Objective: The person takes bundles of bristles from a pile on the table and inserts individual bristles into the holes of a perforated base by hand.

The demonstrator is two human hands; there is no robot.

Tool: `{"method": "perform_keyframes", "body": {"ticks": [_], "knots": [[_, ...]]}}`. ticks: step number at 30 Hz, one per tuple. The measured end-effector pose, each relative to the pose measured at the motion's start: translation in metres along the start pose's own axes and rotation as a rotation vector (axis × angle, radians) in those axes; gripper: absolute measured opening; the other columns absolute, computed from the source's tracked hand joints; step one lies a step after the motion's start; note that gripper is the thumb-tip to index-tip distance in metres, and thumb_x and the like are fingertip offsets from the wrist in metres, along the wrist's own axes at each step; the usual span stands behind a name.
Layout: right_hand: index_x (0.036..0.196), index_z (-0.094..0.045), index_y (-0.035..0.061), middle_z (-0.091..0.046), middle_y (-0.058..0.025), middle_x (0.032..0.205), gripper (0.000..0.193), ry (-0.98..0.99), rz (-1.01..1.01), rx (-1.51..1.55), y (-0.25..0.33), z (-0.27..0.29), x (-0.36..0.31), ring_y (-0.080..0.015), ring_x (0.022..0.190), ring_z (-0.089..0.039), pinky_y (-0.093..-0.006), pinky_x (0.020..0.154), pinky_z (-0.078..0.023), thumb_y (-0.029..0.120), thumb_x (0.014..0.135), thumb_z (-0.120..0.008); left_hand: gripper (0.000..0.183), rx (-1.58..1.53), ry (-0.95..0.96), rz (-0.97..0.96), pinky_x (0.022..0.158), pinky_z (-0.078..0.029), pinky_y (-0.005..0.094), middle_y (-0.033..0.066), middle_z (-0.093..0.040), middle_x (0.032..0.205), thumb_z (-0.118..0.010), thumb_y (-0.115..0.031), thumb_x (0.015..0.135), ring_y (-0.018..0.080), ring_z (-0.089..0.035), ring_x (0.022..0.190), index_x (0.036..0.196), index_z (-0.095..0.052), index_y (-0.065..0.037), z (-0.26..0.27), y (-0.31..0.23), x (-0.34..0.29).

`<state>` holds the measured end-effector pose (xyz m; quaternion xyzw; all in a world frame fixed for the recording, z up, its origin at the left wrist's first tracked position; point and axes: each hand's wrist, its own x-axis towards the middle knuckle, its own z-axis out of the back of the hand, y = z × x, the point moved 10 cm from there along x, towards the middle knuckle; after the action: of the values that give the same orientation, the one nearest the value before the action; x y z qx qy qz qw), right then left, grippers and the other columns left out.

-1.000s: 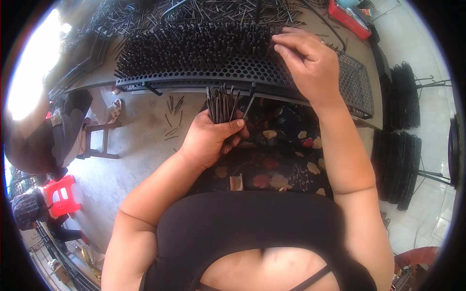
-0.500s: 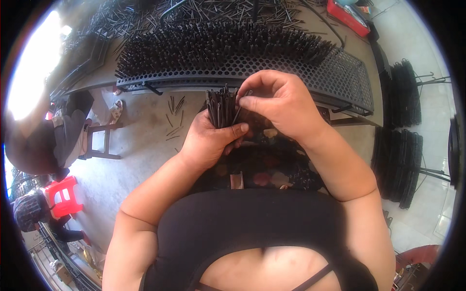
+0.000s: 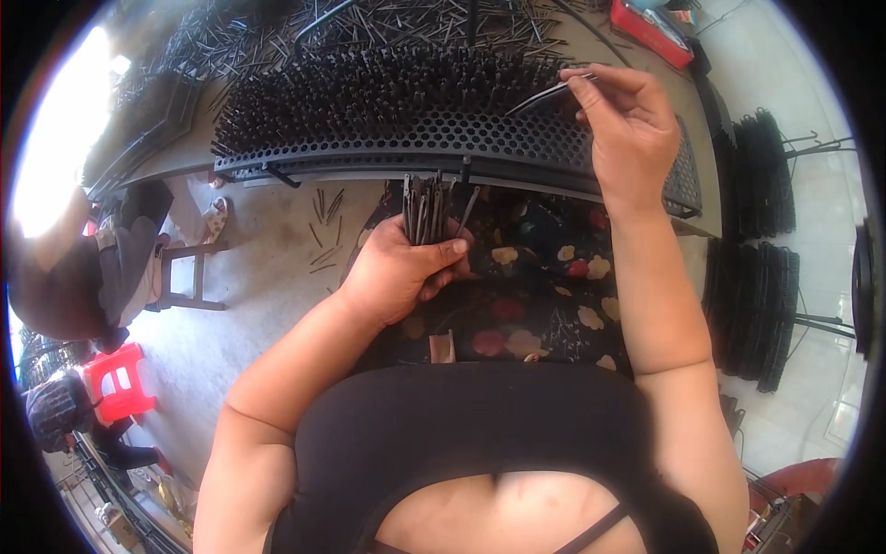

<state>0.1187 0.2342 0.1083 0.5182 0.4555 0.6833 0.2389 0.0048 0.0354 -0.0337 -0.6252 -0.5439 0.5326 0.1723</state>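
My left hand [image 3: 392, 272] is closed round an upright bundle of thin dark strips [image 3: 425, 212], above my flowered lap. One strip leans out to the bundle's right. Raised over the right part of a black perforated metal rack [image 3: 517, 138], my right hand [image 3: 637, 134] pinches a thin dark strip [image 3: 535, 98] between thumb and fingers. That strip slants down to the left, its far end close to the rack's holes. Many similar strips [image 3: 369, 88] stand upright in the rack, packed over its left and middle. What exactly the strips are, I cannot tell.
Loose strips [image 3: 221, 37] lie heaped behind the rack. A red tray [image 3: 651, 35] stands at the far right. Black bundles [image 3: 764, 175] hang on the right. To the left are another person [image 3: 69, 268], a dark stool [image 3: 194, 277], a red stool [image 3: 120, 383] and strips scattered on the floor.
My right hand has moved from beside the bundle up and to the right, over the rack, with a strip in its fingers. My left hand has stayed nearly still.
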Motion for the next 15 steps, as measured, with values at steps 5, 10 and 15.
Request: {"method": "perform_keyframes", "body": {"ticks": [5,10,15], "knots": [[0.095,-0.065,0.0006,-0.072,-0.0059,0.09,0.014,0.004,0.052,-0.078,-0.0085,0.0059,0.005,-0.0094,0.082,-0.067,-0.0203,0.073,-0.052,0.002,0.084,-0.074,0.013,-0.009,-0.013,0.006,0.043,-0.038,0.0204,0.008,-0.063,0.076,-0.065,-0.004,0.087,0.0098,-0.052,0.057,0.099,-0.061,0.001,-0.0004,0.0001,0.0006],[0.092,-0.068,0.0018,-0.072,-0.0037,0.086,0.013,-0.009,0.043,-0.173,-0.0115,0.0082,0.007,-0.0083,0.079,-0.067,-0.0215,0.074,-0.051,0.006,0.082,-0.076,0.013,-0.003,-0.027,0.001,0.043,-0.038,0.0203,0.0082,-0.063,0.076,-0.064,-0.005,0.087,0.0099,-0.052,0.056,0.099,-0.061,0.0,0.0041,0.0011,0.0019],[0.092,-0.07,0.0042,-0.072,-0.0045,0.082,0.014,-0.039,0.12,-0.266,-0.0058,0.0072,0.006,-0.0094,0.077,-0.067,-0.0232,0.071,-0.052,0.008,0.081,-0.076,0.013,0.01,-0.059,0.008,0.043,-0.038,0.0201,0.0078,-0.063,0.075,-0.064,-0.005,0.087,0.0096,-0.052,0.056,0.099,-0.061,0.0,0.0063,0.0002,0.0025]]}}
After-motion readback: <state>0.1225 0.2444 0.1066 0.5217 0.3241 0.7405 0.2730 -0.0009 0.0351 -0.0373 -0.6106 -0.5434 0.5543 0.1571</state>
